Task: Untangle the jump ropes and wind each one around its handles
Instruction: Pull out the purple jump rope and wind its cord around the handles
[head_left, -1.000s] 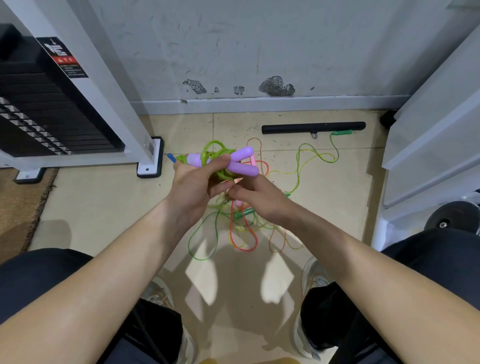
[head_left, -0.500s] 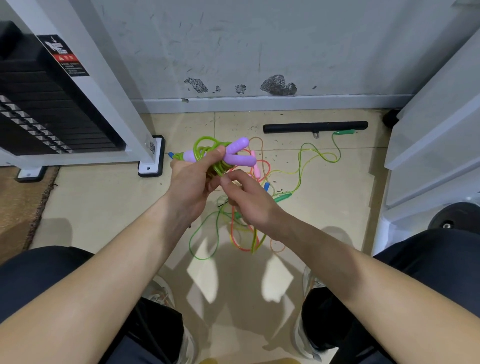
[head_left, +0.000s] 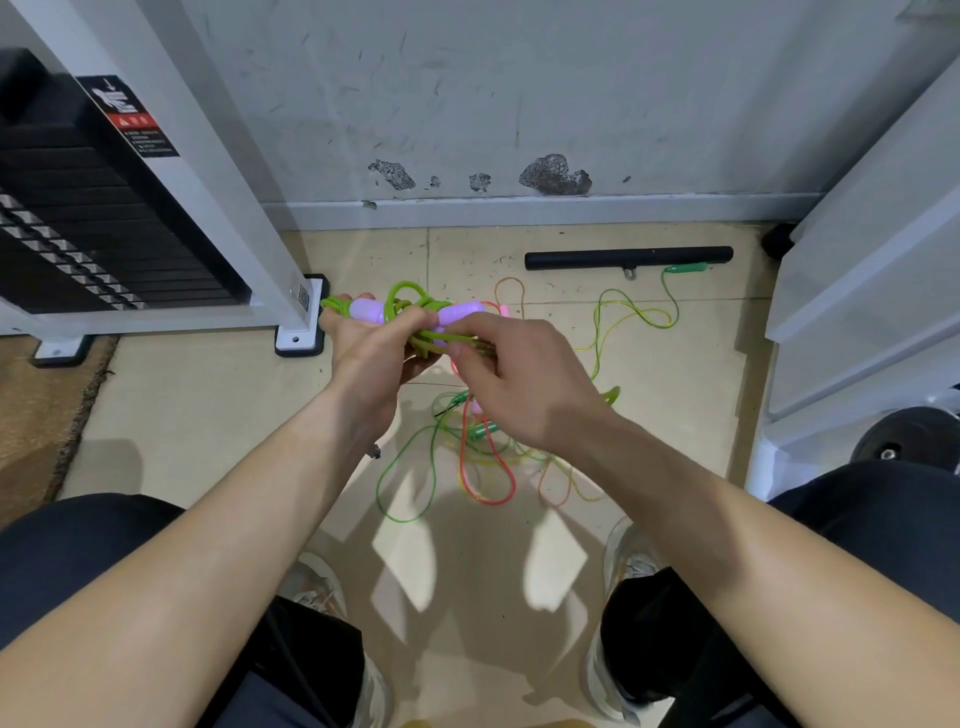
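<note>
Left hand (head_left: 371, 364) grips handles (head_left: 366, 310); right hand (head_left: 524, 384) pinches rope (head_left: 410, 297).

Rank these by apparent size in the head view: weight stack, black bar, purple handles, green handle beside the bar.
1. weight stack
2. black bar
3. purple handles and green handle: unranked, because the purple pair is nearer the camera and partly wrapped in green rope.

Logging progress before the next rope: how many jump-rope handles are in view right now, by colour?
Purple handles: 2, held in the left hand, green rope around them; the right hand pinches that rope.
Green handles: 2, on the floor.
Pink handles: 1.
Total: 5 visible; the hands may hide others.
</note>
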